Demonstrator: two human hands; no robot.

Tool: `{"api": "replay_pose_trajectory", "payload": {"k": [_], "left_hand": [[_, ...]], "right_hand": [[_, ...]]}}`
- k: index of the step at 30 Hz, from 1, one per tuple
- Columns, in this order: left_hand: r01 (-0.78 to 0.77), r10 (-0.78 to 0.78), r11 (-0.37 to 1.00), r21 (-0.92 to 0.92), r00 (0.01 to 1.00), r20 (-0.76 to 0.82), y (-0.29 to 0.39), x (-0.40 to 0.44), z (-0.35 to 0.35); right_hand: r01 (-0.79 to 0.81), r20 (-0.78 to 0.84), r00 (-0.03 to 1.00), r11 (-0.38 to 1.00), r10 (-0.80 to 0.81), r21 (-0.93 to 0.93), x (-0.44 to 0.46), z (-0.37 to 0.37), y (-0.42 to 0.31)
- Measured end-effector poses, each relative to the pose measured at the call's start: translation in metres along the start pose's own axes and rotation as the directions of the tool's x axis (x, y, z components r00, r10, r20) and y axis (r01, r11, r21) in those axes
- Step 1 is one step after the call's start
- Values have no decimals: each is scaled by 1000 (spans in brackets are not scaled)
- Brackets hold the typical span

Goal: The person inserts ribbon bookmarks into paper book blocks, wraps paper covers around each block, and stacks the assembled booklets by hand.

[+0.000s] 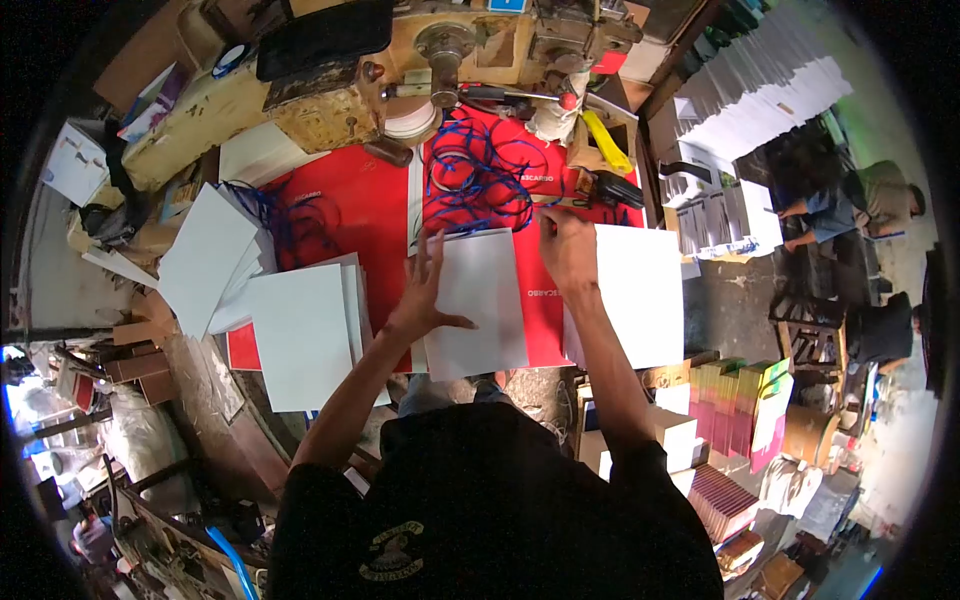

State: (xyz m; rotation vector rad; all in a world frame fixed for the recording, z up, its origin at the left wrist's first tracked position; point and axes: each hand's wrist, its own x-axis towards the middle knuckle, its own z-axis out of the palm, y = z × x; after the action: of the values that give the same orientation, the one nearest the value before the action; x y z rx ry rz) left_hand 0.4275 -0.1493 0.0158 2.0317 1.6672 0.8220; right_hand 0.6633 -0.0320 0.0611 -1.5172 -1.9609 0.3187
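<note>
My left hand (420,300) lies with fingers spread on the left side of a white paper stack (475,300) in the middle of the red-covered table. Its thumb rests across the sheets. My right hand (570,252) is closed, just right of that stack and by the left edge of another white stack (640,290); what its fingers hold, if anything, is hidden. A tangle of thin blue strips (480,170) lies beyond both hands, with one strip running along the middle stack's far edge.
More white stacks (300,330) stand to the left, some fanned out. Behind are a metal machine part (445,50), a yellow-handled tool (605,142) and a black object (615,188). At right are tall paper piles (770,100), bundled booklets (735,400) and a person (850,205).
</note>
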Motion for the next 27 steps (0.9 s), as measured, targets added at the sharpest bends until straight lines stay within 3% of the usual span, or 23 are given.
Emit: {"api": "replay_pose_trajectory", "payload": {"k": [2,4,5,6,7,8,9,10,12,13,14,16,17,19,20,22,27], "left_hand": [[23,-23,1000,5,998,56,7,-6,4],[40,-42,999,12,992,120,9,-13,6],[18,-25,999,50,991,133,8,-15,8],[-4,-8,996,90,990,138,6,-13,9],[1,-13,996,94,992,129,5,-11,9],[-11,0,998,69,986,164,4,-10,9],[-20,11,999,43,980,200,3,-10,9],[-7,-3,999,49,982,190,2,-14,10],[-31,7,991,134,985,170,-2,-20,11],[-28,4,987,157,989,150,-2,-21,11],[-25,2,987,161,990,141,-1,-19,9],[14,-36,983,185,993,115,2,-19,10],[24,-45,983,183,993,110,7,-15,5],[79,-141,964,253,961,237,19,1,-8],[92,-151,963,253,963,224,17,4,-3],[34,-96,952,304,977,190,13,9,7],[49,-99,947,319,984,145,8,7,11]], "right_hand": [[11,-1,1000,1000,-11,-6,18,5,-4],[27,-121,991,961,-63,-275,38,6,-15],[183,-356,855,862,-378,-473,55,11,-13],[191,-360,850,862,-385,-470,56,15,-17],[215,-128,959,944,-252,-251,53,21,-26],[169,149,975,985,-163,-28,52,30,-34],[227,269,892,875,-364,428,49,56,-33],[235,273,885,868,-377,437,40,73,-26],[539,409,685,797,-603,271,28,96,-16],[469,567,613,831,-551,300,41,104,-12],[477,564,608,825,-559,303,56,103,-8],[305,802,465,918,-376,254,83,97,7],[308,806,455,916,-379,257,94,90,10],[391,720,634,920,-282,17,116,71,2],[405,723,624,914,-294,23,119,66,-8],[520,605,707,849,-366,-94,114,55,-28],[576,559,631,807,-538,126,92,67,-97]]}}
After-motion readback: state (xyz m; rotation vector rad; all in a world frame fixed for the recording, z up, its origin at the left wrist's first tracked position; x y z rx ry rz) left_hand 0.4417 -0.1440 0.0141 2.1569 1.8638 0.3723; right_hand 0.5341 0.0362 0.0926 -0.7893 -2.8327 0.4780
